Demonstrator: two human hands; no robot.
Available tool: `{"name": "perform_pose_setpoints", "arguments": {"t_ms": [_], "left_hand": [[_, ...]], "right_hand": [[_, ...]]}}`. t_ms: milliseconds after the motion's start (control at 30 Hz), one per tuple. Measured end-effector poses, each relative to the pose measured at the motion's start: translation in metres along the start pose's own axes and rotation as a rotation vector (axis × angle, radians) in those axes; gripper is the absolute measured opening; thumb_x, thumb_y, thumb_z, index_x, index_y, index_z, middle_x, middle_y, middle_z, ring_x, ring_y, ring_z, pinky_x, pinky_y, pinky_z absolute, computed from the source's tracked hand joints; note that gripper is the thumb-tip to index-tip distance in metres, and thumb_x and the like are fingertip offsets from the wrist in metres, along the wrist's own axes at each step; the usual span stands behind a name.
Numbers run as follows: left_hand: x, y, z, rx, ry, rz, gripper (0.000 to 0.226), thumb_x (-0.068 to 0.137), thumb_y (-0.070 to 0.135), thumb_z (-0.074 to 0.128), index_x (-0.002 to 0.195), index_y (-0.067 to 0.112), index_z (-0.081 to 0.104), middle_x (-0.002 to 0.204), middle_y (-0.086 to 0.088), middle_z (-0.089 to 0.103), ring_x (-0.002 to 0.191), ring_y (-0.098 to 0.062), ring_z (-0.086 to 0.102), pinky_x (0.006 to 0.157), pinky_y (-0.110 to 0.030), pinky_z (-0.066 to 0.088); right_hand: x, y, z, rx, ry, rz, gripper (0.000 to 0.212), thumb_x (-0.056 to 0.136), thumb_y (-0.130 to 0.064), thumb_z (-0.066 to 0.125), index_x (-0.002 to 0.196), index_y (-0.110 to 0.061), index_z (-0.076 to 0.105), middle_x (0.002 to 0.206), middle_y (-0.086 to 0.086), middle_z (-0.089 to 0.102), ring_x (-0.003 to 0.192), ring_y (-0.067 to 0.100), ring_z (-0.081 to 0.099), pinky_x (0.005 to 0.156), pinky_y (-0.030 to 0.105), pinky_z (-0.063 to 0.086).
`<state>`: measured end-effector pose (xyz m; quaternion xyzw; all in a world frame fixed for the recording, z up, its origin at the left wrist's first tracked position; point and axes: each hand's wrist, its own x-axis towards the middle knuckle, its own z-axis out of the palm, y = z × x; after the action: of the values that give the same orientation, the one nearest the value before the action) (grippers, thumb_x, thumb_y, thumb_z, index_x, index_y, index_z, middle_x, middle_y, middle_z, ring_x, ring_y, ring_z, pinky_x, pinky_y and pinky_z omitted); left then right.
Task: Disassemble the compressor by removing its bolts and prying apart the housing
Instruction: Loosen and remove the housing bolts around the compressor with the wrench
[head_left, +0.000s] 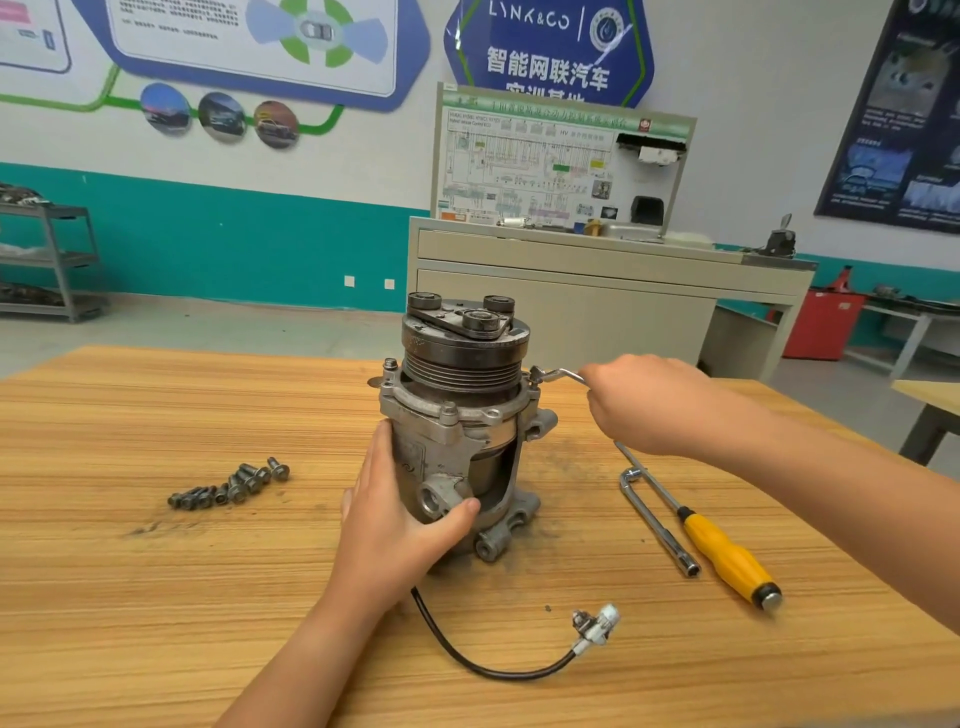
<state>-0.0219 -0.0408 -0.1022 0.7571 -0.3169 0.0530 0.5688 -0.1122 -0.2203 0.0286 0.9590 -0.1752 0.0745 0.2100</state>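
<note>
Compressor (457, 431): stands upright at the middle of the table (156, 597), pulley end up. It is tall on a small foot, so a hard heave on the wrench may tip it.
Left hand (395, 514): pressed flat against the near-left housing, fingers straight, thumb laid across the front. It only presses, so the body may twist.
Right hand (644, 405): curled tight round the wrench handle, right of the flange. A slip could knock the knuckles on the pulley.
Wrench (558, 375): head on a flange bolt; poor seating would round it.
Bolts (231, 486): loose heap at near left; may roll away.
Blue wall sign (545, 47): "LYNK&CO", "智能网联汽车".
Diagram board (550, 166): "HV"; the rest is too small to read.
</note>
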Motion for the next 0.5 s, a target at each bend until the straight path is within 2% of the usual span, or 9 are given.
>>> {"name": "perform_pose_setpoints", "arguments": {"t_ms": [167,333,500], "left_hand": [[-0.001,0.001,-0.001,0.009,0.007,0.006,0.11,0.058,0.049,0.072,0.149,0.023,0.016,0.149,0.009,0.032,0.137,-0.01,0.03,0.111,-0.046,0.028],[0.0,-0.002,-0.002,0.026,0.008,0.007,0.106,0.068,0.036,0.08,0.15,0.022,0.014,0.15,0.007,0.032,0.137,-0.013,0.032,0.111,-0.047,0.028],[0.003,-0.001,-0.004,0.082,0.005,0.026,0.108,0.059,0.049,0.076,0.148,0.022,0.02,0.145,0.009,0.038,0.134,-0.012,0.036,0.109,-0.046,0.031]], "right_hand": [[0.001,-0.013,-0.022,-0.231,-0.088,-0.055,0.017,0.091,-0.003,0.04,0.1,-0.011,0.052,0.063,0.0,0.036,0.051,0.013,0.035,0.042,0.024,0.028],[-0.005,-0.025,-0.027,-0.418,-0.135,-0.104,0.022,0.091,0.0,0.044,0.11,-0.006,0.052,0.062,0.001,0.031,0.052,0.019,0.032,0.04,0.025,0.023],[-0.002,-0.02,-0.031,-0.542,-0.117,-0.197,0.022,0.093,-0.001,0.04,0.111,-0.005,0.052,0.06,0.002,0.031,0.047,0.016,0.028,0.039,0.026,0.022]]}}
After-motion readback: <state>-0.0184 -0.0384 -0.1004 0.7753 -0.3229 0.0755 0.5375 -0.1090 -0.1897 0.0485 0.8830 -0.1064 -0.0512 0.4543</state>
